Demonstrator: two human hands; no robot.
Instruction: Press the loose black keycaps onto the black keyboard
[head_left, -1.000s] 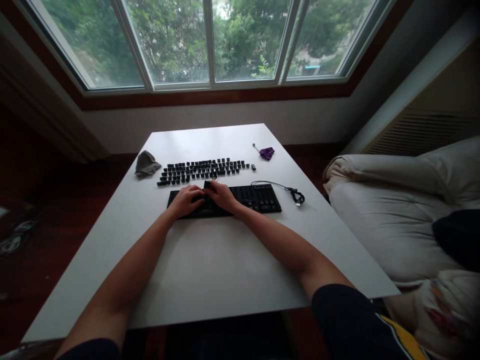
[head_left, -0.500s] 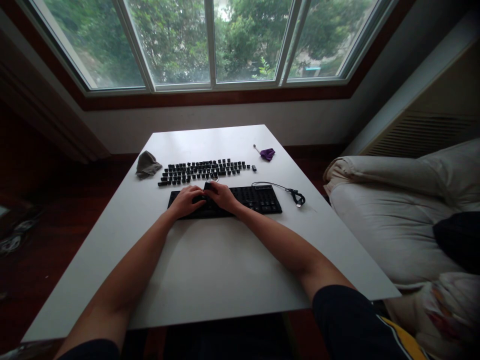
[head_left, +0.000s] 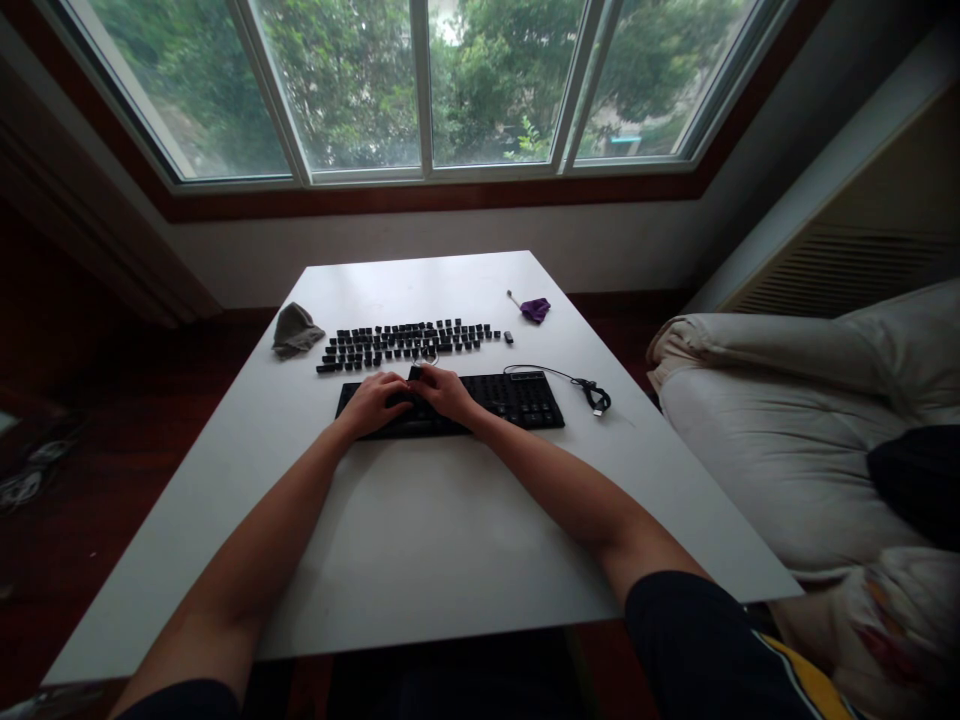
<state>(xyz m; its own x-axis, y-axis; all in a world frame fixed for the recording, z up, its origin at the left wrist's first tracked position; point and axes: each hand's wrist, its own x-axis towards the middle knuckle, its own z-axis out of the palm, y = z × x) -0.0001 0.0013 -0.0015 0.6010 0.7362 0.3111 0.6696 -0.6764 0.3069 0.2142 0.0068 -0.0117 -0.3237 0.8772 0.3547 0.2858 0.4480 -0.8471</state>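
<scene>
A black keyboard (head_left: 517,397) lies on the white table, and both hands rest over its left and middle part. My left hand (head_left: 375,402) lies across the left side with fingers stretched and slightly bent, the tips close to the right hand. My right hand (head_left: 444,392) has its thumb and fingers drawn together at a small dark piece (head_left: 415,372) near the keyboard's back edge; what exactly they grip is hidden. Just beyond the right fingers shows a thin wire loop (head_left: 429,357); whether the hand holds it is unclear. Loose black keycaps (head_left: 367,345) stand in rows behind the keyboard.
A grey cloth (head_left: 296,331) sits at the table's left edge. To the back right lie a purple cloth (head_left: 535,310) and a thin brush-like stick (head_left: 512,297). The coiled keyboard cable (head_left: 595,397) is right of the keyboard. A sofa (head_left: 780,440) stands beside the table.
</scene>
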